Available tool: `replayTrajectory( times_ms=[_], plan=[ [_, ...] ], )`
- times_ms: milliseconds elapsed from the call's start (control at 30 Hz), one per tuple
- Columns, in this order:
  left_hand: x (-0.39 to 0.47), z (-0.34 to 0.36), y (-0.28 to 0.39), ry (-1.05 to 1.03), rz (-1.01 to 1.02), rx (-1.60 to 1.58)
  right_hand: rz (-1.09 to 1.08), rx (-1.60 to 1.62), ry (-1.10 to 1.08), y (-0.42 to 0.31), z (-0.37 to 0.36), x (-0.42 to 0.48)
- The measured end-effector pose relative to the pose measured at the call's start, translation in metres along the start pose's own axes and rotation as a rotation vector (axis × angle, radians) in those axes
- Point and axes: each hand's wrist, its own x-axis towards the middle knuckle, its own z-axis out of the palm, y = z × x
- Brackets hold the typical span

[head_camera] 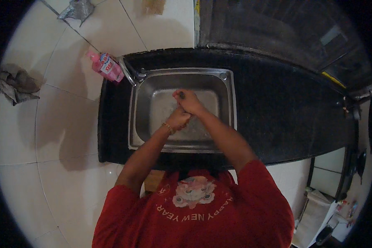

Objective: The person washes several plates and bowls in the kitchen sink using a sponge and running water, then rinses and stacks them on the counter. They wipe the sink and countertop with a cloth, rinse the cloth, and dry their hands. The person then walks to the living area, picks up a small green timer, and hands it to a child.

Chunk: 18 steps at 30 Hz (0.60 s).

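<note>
Both my hands meet over the stainless steel sink basin (201, 130), one just beyond the other. My right hand (190, 101) has its fingers curled around a small dark object (181, 95); only its end shows, so its kind cannot be told. Close below and touching it, my left hand (179, 119) is curled in, and its palm is hidden. Whether the left fingers also grip the object is not visible. A beaded bracelet (168, 127) circles my left wrist. A chrome faucet (128, 73) rises at the sink's back left corner.
A pink pump bottle (107, 68) with a printed label stands beside the faucet. Black countertop (291, 114) surrounds the sink and runs right. Grey cloths (18, 86) hang against the tiled wall (65, 124) at left. A dark window (266, 28) lies behind the counter.
</note>
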Motion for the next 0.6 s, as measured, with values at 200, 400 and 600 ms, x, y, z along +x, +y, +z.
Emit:
replayTrajectory(
  times_ms=[200,400,600],
  plan=[
    [0.028,-0.003,-0.022,0.315,0.498,0.85,-0.034,-0.299,0.073,0.0,-0.002,0.01],
    [0.027,0.005,-0.023,0.356,0.249,1.082,-0.028,-0.474,0.264,-0.005,0.002,0.005],
    [0.012,0.011,-0.025,0.359,0.389,0.768,0.143,-0.256,-0.199,-0.013,-0.022,-0.002]
  ],
)
